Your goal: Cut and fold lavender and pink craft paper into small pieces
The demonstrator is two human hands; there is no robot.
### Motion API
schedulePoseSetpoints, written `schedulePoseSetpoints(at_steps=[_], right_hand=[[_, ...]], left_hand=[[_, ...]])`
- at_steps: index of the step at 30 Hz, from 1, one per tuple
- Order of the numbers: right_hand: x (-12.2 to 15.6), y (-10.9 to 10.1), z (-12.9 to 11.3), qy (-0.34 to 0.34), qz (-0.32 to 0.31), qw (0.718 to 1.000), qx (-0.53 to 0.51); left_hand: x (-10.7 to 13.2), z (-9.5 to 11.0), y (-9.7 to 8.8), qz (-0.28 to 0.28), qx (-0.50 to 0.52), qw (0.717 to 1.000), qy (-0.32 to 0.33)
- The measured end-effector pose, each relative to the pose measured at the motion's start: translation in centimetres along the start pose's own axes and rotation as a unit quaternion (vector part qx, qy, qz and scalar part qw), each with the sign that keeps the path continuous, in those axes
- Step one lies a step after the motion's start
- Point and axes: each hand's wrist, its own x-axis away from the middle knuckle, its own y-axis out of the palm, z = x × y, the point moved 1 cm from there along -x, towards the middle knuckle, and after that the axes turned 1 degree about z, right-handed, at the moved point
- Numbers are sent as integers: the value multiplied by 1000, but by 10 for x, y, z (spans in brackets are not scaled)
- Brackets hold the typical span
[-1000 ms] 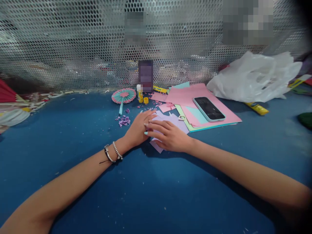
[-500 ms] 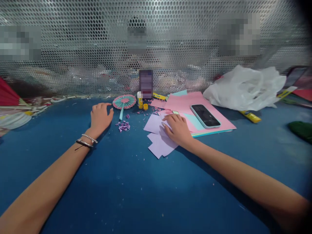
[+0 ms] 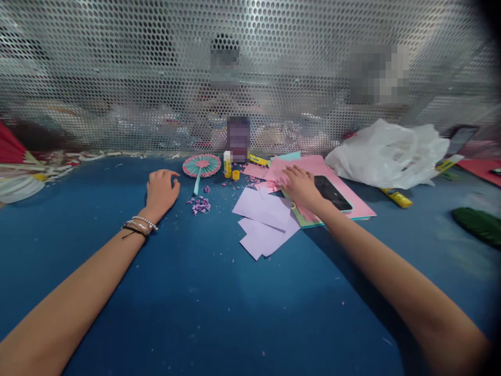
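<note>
My left hand (image 3: 162, 190) rests on the blue tabletop with its fingers curved and apart, holding nothing. Just right of it lies a round pleated paper fan (image 3: 202, 166) in teal and pink, with small crumpled purple paper bits (image 3: 200, 205) below it. My right hand (image 3: 301, 187) lies palm down with fingers spread over the pink paper sheets (image 3: 329, 166), beside a phone (image 3: 336, 193) that its wrist partly covers. Lilac paper pieces (image 3: 266, 209) overlap on the table left of this hand. A glue stick (image 3: 227, 165) stands uncapped near its yellow cap (image 3: 235, 175).
A perforated metal panel (image 3: 156, 78) closes off the back, where a dark upright phone (image 3: 238, 138) leans. At the right are a white plastic bag (image 3: 387, 154), a yellow cutter (image 3: 396, 198) and a dark green item (image 3: 475, 225). Something red (image 3: 11, 146) stands far left.
My right hand has moved from the lilac paper up and right onto the pink sheets, uncovering the lilac pieces. My left hand stays nearly in place. The view has shifted slightly.
</note>
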Motion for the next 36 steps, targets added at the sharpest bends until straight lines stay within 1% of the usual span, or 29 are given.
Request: schedulePoseSetpoints(at_steps=[1,2,4,6,8,11,16,22,23,25,27,29,31,33,35,36], right_hand=[[-7,5,-4,-4,-40,999,19],[-14,10,-8,-10,-62,998,26],[-28,15,-12,-21,-93,995,30],[-38,14,-11,-27,-105,994,28],[-44,8,-6,-17,-102,994,30],[-44,-3,6,18,-91,995,33],[-40,-12,23,57,-105,993,15],[-40,-23,45,156,-34,987,-10],[-41,-25,49,165,-32,986,-18],[-41,-29,56,163,-49,984,-44],[-39,-31,63,144,-83,983,-71],[-32,-34,70,138,-117,980,-77],[-19,-36,76,161,-145,975,-55],[-3,-37,80,202,-177,963,-24],[12,-36,82,241,-204,949,-4],[17,-36,81,253,-206,945,4]], left_hand=[[0,1,0,-1,-1,1000,1],[0,1,0,-2,-2,1000,1],[0,0,0,0,-5,1000,4],[0,-1,0,1,-4,1000,10],[0,-2,1,-2,1,1000,15],[-1,-4,4,-15,6,1000,13],[-4,-5,6,-39,16,999,4],[-3,-6,6,-46,23,999,4],[-3,-6,6,-46,26,999,6],[-3,-7,6,-45,30,998,11],[-4,-7,6,-42,30,999,14],[-4,-7,6,-37,26,999,17],[-4,-6,4,-23,28,999,20],[-4,-4,-2,3,38,999,25],[-4,3,-12,32,48,998,31],[-4,10,-19,54,53,997,33]])
